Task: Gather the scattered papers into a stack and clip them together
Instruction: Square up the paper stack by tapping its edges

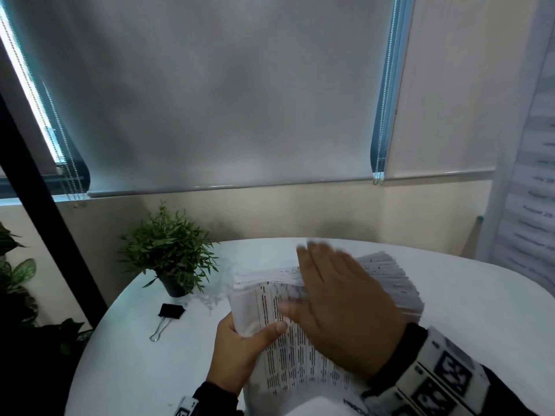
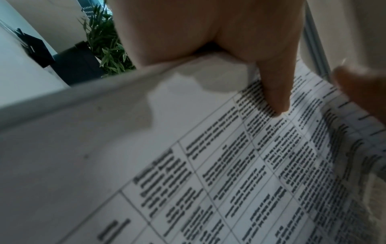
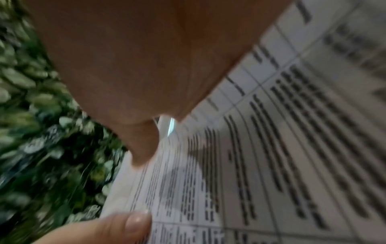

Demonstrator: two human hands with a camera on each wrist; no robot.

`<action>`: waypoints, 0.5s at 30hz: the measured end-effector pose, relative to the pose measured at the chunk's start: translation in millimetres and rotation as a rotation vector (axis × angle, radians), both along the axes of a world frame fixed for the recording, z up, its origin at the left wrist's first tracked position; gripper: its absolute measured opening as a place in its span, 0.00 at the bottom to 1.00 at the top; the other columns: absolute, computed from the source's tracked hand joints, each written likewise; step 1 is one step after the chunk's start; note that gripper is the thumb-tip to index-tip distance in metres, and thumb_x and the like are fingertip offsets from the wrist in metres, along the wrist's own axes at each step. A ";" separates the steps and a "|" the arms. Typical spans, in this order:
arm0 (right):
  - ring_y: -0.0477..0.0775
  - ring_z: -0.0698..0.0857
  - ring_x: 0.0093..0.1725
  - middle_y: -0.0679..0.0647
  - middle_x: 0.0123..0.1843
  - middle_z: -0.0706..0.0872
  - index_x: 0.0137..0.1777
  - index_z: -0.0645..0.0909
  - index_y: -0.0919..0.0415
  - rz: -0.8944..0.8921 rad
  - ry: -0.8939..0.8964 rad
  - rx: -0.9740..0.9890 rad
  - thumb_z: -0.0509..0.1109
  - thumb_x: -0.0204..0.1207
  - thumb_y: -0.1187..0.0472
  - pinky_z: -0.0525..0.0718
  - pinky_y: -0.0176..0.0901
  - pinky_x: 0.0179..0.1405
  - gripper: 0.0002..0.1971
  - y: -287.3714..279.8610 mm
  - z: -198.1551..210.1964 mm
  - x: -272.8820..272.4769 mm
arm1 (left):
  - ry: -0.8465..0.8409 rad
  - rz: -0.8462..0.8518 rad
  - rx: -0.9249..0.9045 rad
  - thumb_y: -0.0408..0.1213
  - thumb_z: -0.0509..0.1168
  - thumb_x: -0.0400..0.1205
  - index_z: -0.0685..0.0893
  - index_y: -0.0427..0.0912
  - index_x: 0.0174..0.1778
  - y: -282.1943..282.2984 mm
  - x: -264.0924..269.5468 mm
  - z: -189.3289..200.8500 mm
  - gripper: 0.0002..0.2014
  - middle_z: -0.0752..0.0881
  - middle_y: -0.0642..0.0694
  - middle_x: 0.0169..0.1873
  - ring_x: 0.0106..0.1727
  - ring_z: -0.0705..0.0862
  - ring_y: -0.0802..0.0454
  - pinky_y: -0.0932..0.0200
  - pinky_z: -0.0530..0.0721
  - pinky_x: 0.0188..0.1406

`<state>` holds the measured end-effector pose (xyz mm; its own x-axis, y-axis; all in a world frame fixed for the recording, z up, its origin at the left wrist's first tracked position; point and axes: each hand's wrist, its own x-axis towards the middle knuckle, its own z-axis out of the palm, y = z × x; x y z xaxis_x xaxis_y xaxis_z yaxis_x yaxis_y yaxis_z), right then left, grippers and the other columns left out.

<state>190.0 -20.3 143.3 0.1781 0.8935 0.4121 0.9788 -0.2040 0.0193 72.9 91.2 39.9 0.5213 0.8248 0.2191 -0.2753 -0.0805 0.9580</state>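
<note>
Resting partly on the round white surface (image 1: 468,298), partly lifted toward the person, the papers (image 1: 300,364) form a loose stack printed with tables of text. Far edges fan out unevenly, stepped one behind another at the upper right (image 1: 390,274); not squared. Near-left corner raised off the surface.

Left hand (image 1: 237,352): grip closed on the stack's left edge, thumb on top of the printed sheet, fingers underneath. Left wrist view confirms the thumb (image 2: 273,92) pressing the top page, with the paper edge (image 2: 73,97) running diagonally below the palm.

Right hand (image 1: 339,310): flat, fingers straight and together, palm down over the top of the stack, holding nothing. Motion blur at the fingertips. Right wrist view shows the palm (image 3: 146,66) close over the sheet; actual contact cannot be told.

Binder clip (image 1: 168,318): black, wire handles toward the near side, lying on the surface left of the papers, apart from them and from both hands. Bare surface between clip and stack.

Small potted plant (image 1: 171,256) stands behind the clip near the surface's far-left rim. Wall and drawn blind (image 1: 210,100) beyond.
</note>
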 end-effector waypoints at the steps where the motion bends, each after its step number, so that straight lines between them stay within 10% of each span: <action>1: 0.64 0.83 0.64 0.63 0.64 0.84 0.70 0.76 0.68 0.006 -0.024 -0.013 0.50 0.76 0.35 0.79 0.56 0.65 0.38 -1.3 -3.3 2.4 | -0.006 -0.021 0.006 0.41 0.80 0.52 0.91 0.38 0.41 -0.5 0.2 0.0 0.22 0.92 0.36 0.39 0.38 0.91 0.42 0.57 0.87 0.33; 5: 0.60 0.80 0.68 0.60 0.68 0.81 0.72 0.73 0.67 -0.032 -0.070 0.004 0.52 0.76 0.33 0.73 0.54 0.70 0.39 -11.9 4.0 15.5 | -0.013 -0.046 0.011 0.41 0.80 0.51 0.92 0.41 0.41 0.4 1.0 3.2 0.21 0.92 0.38 0.40 0.40 0.91 0.43 0.58 0.88 0.34; 10: 0.47 0.79 0.29 0.44 0.32 0.81 0.41 0.80 0.52 0.025 -0.097 0.027 0.69 0.62 0.48 0.81 0.40 0.30 0.10 -18.2 2.5 36.0 | 0.019 -0.081 0.038 0.45 0.83 0.51 0.91 0.41 0.43 -0.2 0.8 4.2 0.25 0.92 0.39 0.42 0.43 0.91 0.42 0.56 0.89 0.38; 15: 0.47 0.67 0.25 0.44 0.28 0.76 0.36 0.75 0.52 0.025 -0.147 0.102 0.68 0.61 0.54 0.65 0.38 0.28 0.06 -12.3 -3.1 38.6 | 0.033 -0.120 0.054 0.50 0.85 0.46 0.90 0.40 0.45 -2.2 0.3 10.5 0.32 0.92 0.40 0.43 0.44 0.91 0.46 0.61 0.87 0.38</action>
